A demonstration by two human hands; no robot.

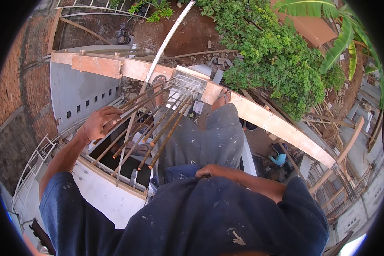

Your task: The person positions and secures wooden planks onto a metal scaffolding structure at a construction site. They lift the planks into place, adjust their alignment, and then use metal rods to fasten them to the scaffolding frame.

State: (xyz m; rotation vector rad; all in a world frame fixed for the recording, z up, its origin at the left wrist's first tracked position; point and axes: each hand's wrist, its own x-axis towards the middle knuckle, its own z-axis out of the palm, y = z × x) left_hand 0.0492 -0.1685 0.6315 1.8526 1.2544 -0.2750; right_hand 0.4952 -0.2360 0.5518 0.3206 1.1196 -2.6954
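My left hand (101, 123) is held out to the left, its fingers bent and partly apart, beside the upper ends of long rusty steel rods. Nothing shows between its fingers. My right hand (205, 171) rests at my waist against the dark blue cloth; its fingers are mostly hidden there. Between my legs and the left hand, several reinforcing bars (170, 132) slant upward to a tied steel cage (187, 83) in a column form. A long pale wooden strip (168, 40) leans across the bars.
My sandalled feet stand on narrow wooden formwork boards (266, 117), high above the ground. A brick wall (34, 77) rises at left. Green bushes (264, 59) grow beyond the boards. Down at right, a person in a light blue top (279, 159) is among scattered timber.
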